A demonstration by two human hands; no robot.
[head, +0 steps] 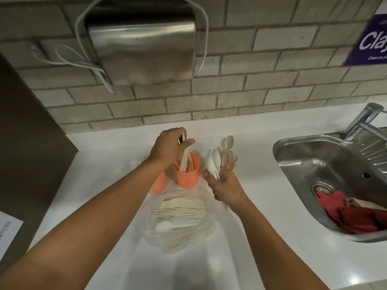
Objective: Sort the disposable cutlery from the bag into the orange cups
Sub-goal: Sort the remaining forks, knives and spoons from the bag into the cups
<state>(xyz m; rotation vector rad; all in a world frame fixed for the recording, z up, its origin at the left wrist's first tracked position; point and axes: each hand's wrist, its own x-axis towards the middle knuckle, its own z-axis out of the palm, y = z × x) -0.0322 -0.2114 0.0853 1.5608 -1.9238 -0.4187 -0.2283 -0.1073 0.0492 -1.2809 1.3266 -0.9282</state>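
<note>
A smooth white countertop [240, 237] runs along a wall of pale grey-beige brick tiles [261, 84]. A brushed stainless-steel box [144, 51] is mounted on that wall, with a white cable [88, 61] looped round its left side, and a purple sign with white lettering [370, 40] is cut off at the upper right. A stainless-steel sink [310, 162] is set into the counter on the right, with a chrome tap [362, 120] above it and crumpled red cloths [351, 216] in the basin. A dark brown panel [27, 147] stands at the left, with a white printed sheet [8, 229] at its foot. The left hand [169, 146] pinches a pale flat disposable knife [185, 158] whose lower end sits inside the middle orange plastic cup [187, 174], among other pale pieces. A second orange cup [158, 185] stands just left of it, partly hidden by the forearm. The right hand [225, 186] grips a bunch of white disposable spoons [215, 160], bowls upward, just right of the middle cup. The clear plastic bag [180, 233] lies on the counter between the forearms, and pale cutlery shows through it.
</note>
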